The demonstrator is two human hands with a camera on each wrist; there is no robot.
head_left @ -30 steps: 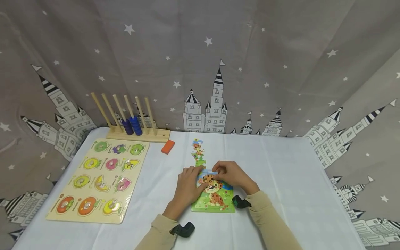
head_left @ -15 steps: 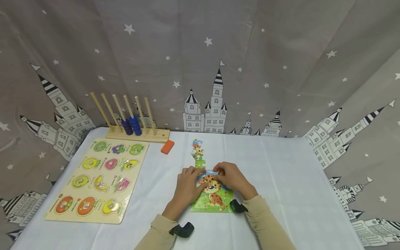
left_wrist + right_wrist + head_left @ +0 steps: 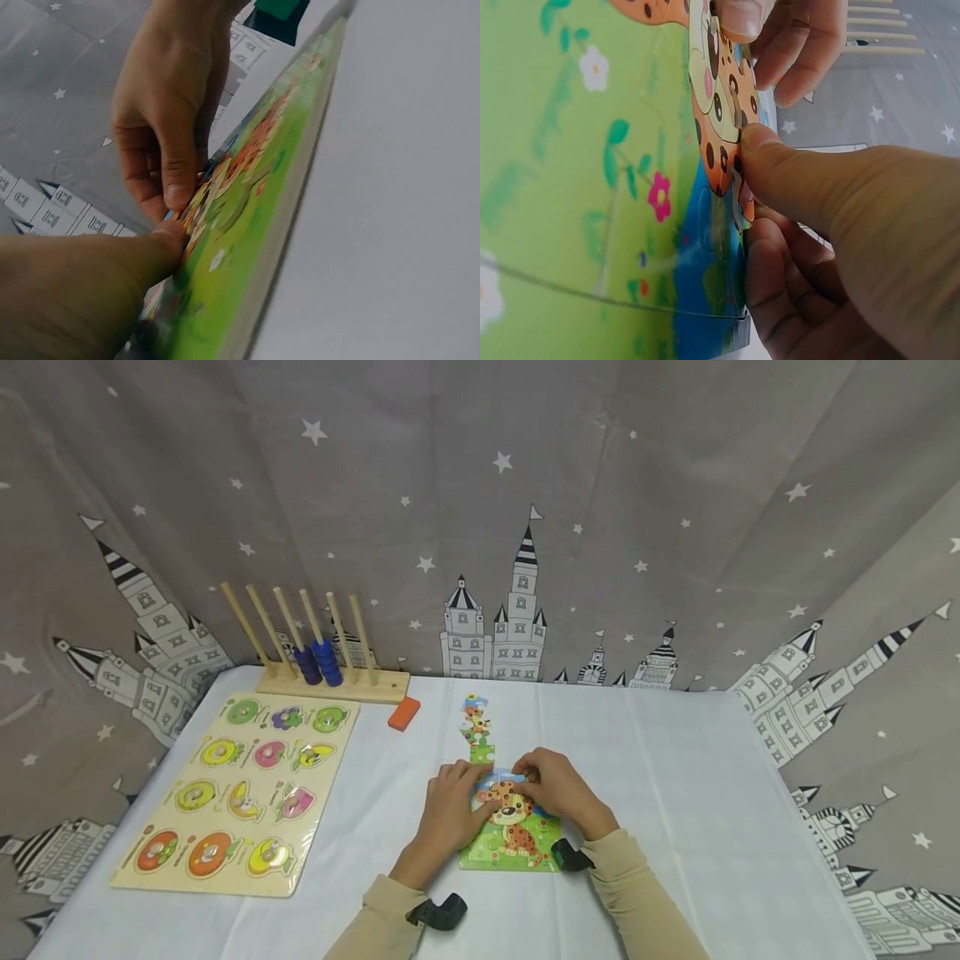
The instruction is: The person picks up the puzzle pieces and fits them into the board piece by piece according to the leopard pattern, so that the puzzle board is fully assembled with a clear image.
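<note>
A leopard jigsaw puzzle (image 3: 498,852) with a green border lies in front of the person. Over its left side spreads the left hand (image 3: 447,802), the thumb (image 3: 169,236) pressing on the leopard's face and the fingers reaching the far left corner. At the far right part, the right hand (image 3: 558,785) pinches a spotted orange puzzle piece (image 3: 724,161) near the leopard's ear. Its thumb (image 3: 772,165) is on top, the other fingers at the far edge. The right wrist view shows this piece sitting slightly raised; its far side is hidden by the fingers.
Loose puzzle pieces (image 3: 477,722) form a column beyond the puzzle. On the left lies a wooden fruit peg board (image 3: 225,806). Behind it stands a peg rack (image 3: 382,687) with blue and purple rings, and an orange block (image 3: 404,714) beside it. A castle-print curtain (image 3: 360,468) hangs behind.
The right hand and its sleeve have shifted slightly left, and its fingers have settled a little at the far edge. The left hand stays in place on the puzzle.
</note>
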